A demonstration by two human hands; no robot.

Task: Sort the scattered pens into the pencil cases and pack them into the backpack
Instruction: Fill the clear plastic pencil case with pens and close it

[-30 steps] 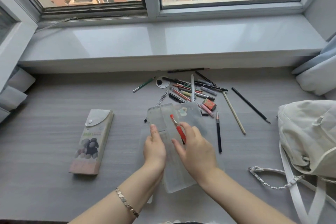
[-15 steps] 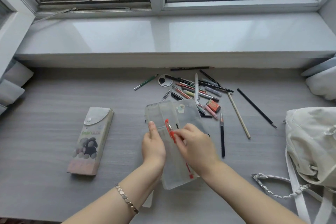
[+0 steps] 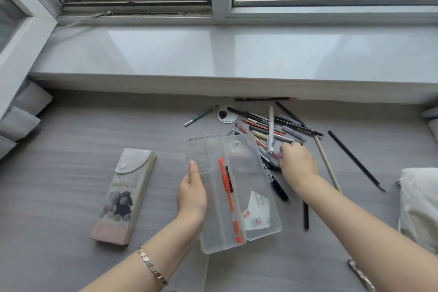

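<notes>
A clear plastic pencil case [image 3: 256,173] lies open in the middle of the grey table. A red pen [image 3: 227,197] rests in its middle compartment. My left hand [image 3: 193,193] grips the case's left edge. My right hand [image 3: 297,165] is at the near edge of a pile of scattered pens [image 3: 265,125] just right of the case, fingers curled over some of them; what they grip is hidden. A second, closed pencil case [image 3: 124,195] with a snap flap lies to the left. The white backpack [image 3: 419,206] shows at the right edge.
A long tan pencil [image 3: 327,163] and a black pencil [image 3: 355,161] lie to the right of the pile. A round grommet [image 3: 227,114] sits in the table behind the pens. The wide window sill [image 3: 237,54] runs along the back. A metal chain strap [image 3: 360,275] lies at bottom right.
My right hand has let go of the red pen, which now lies in the case, and has moved right and away to the pen pile. The case lid lies fully open.
</notes>
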